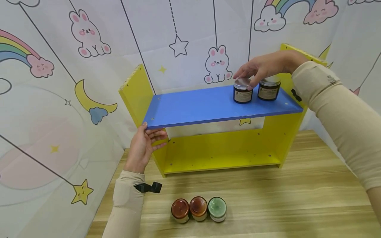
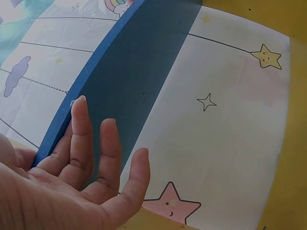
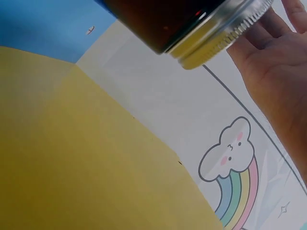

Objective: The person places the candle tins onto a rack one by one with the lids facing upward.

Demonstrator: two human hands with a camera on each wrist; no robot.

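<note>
A yellow shelf unit (image 1: pixel 214 155) with a blue shelf board (image 1: pixel 193 105) stands on the wooden table. My left hand (image 1: pixel 143 145) holds the board's front left corner, thumb at the front edge and fingers underneath; the left wrist view shows those fingers (image 2: pixel 110 153) nearly straight. Toward the board's right end, my right hand (image 1: pixel 262 67) grips a dark jar (image 1: pixel 242 96) by its silver lid, thumb on the near side. Just right of it, below the wrist, stands a second dark jar (image 1: pixel 269 92) with a silver lid and a beige label.
On the table in front sit three jars in a row: a reddish-brown one (image 1: pixel 180 210), another reddish-brown one (image 1: pixel 198 208) and a green one (image 1: pixel 217 209). The unit's yellow side panels (image 1: pixel 137 96) rise past the board. Behind hangs a white cloth (image 1: pixel 190 19) printed with cartoons.
</note>
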